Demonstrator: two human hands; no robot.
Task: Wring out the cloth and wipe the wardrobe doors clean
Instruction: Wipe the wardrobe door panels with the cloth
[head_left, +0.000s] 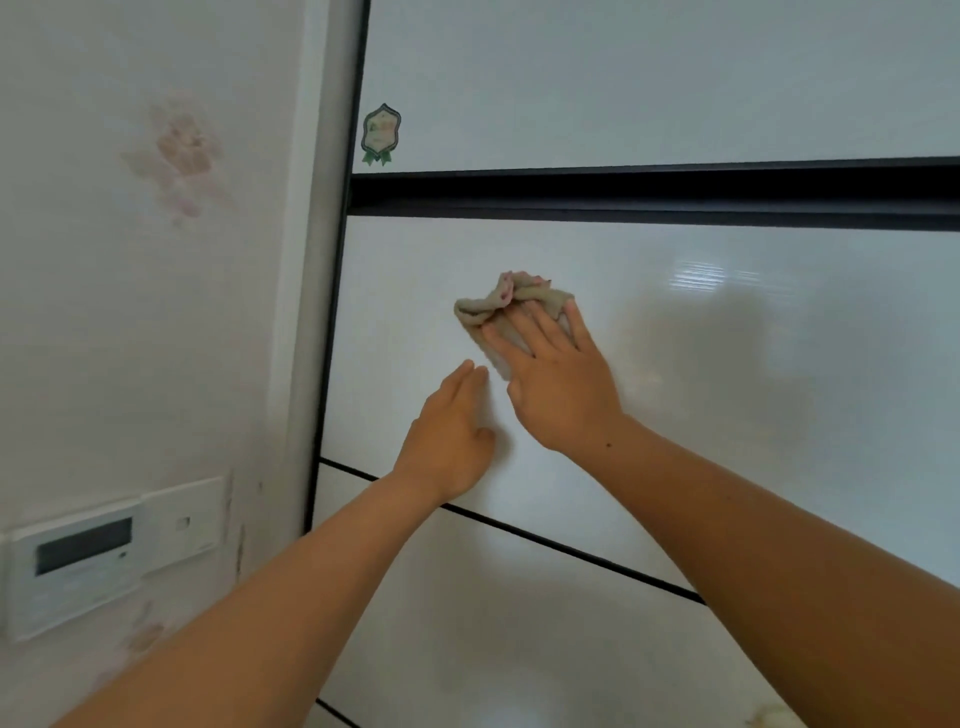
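A crumpled beige cloth (498, 304) with a pink edge lies pressed against the glossy white wardrobe door (727, 364). My right hand (558, 379) is spread flat over the cloth's lower part, fingers pointing up and left, holding it against the middle panel. My left hand (452, 436) rests just below and to the left, fingers together, flat against the same panel and holding nothing. The cloth's lower half is hidden under my right fingers.
A thick black horizontal rail (649, 192) divides the upper panel from the middle one, and thin black strips (545, 540) run lower down. A green-edged sticker (381, 134) sits at the upper panel's corner. Left of the door frame, the wallpapered wall carries a white control panel (78, 561).
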